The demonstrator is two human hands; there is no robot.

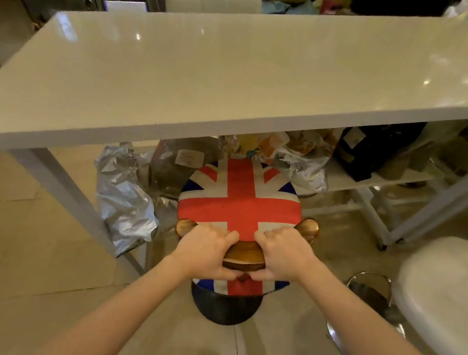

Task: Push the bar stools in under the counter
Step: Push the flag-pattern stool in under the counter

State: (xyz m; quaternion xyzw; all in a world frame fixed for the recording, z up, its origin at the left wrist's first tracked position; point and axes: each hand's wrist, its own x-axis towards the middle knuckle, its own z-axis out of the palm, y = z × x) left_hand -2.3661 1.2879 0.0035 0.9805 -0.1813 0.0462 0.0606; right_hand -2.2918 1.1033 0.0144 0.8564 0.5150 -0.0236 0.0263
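a long white glossy surface (241,68) spans the view from left to right, its near edge overhanging the floor. below it, a low white shelf (375,178) carries a dark box (377,145) and printed bags (287,145); a crumpled silver foil bag (123,195) stands on the floor beside the left table leg (75,201).

a white bar stool (446,297) sits at the right edge of the view, seat clear of the surface, with its chrome footrest (370,287) visible below.

the flag-print bar stool (241,199) stands centre frame, its round seat in red, white and blue. the far rim of the seat lies just at the near edge of the surface; most of the seat remains outside it. a low wooden backrest (246,253) curves along the near side, and a dark round base (224,307) shows beneath.

the left hand (205,248) is closed around the left part of the backrest, fingers over the top. the right hand (285,254) is closed around the right part in the same manner. both forearms extend straight from the bottom of the view.
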